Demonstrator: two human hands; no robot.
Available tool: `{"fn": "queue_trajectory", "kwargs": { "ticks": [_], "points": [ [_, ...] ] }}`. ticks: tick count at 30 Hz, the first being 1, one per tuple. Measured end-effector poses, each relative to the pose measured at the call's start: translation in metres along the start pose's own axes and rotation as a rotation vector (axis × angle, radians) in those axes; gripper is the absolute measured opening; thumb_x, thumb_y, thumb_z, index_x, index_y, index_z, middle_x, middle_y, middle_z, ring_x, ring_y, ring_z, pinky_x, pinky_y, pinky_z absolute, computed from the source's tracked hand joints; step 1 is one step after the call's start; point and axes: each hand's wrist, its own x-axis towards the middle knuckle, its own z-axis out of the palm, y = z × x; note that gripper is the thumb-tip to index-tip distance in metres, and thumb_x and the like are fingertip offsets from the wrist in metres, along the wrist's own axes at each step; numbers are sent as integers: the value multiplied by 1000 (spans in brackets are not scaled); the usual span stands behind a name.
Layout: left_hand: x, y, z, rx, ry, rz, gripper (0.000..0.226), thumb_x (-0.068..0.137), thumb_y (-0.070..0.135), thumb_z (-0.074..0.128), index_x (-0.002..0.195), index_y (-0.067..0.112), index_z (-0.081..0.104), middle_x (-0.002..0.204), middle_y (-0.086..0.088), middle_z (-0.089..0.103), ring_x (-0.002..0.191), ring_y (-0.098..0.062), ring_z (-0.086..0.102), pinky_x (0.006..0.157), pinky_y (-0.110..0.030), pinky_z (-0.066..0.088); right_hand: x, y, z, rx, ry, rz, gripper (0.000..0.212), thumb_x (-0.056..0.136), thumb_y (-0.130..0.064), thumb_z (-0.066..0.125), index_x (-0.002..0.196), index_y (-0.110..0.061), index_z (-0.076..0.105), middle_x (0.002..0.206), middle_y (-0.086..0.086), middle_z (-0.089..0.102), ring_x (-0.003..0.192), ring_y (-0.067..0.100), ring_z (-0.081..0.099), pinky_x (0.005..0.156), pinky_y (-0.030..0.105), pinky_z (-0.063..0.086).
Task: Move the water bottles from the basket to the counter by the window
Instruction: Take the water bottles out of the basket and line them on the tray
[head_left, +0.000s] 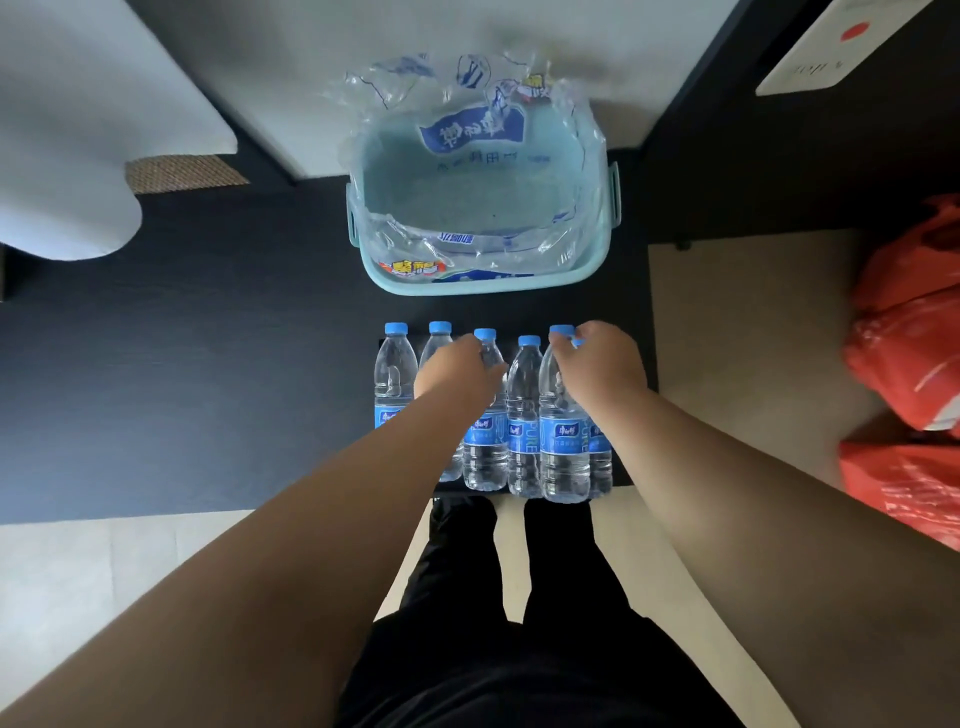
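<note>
Bottles (524, 415): six upright; basket (483, 283): one.

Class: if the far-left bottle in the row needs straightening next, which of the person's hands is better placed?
Probably left: the left hand rests two bottles from the far-left bottle; the right hand grips the right end.

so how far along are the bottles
Nearly done, it seems. The basket holds only torn plastic wrap, no bottles. A row of water bottles stands on the dark counter. The left hand and right hand are each on a bottle top, apparently setting down or straightening the last ones.
</note>
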Motion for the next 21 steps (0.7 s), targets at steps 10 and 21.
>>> {"fn": "queue_trajectory", "kwargs": {
  "ticks": [10, 21],
  "points": [
    [-35, -19, -3, 12, 6, 33, 40, 95, 55, 60, 128, 31, 58, 77, 17, 52, 61, -5, 53, 49, -26, 38, -31, 15, -9, -210, -66, -67, 62, 101, -63, 47, 142, -18, 57, 100, 3, 72, 84, 26, 71, 70, 41, 61],
    [-61, -104, -15, 150, 49, -26, 40, 97, 53, 56, 132, 34, 52, 109, 4, 71, 86, -23, 68, 68, -35, 54, -43, 54, -32, -566, -54, -170, 62, 105, -67, 29, 127, -18, 60, 91, -3, 65, 77, 19, 64, 67, 36, 57]
  ]
}}
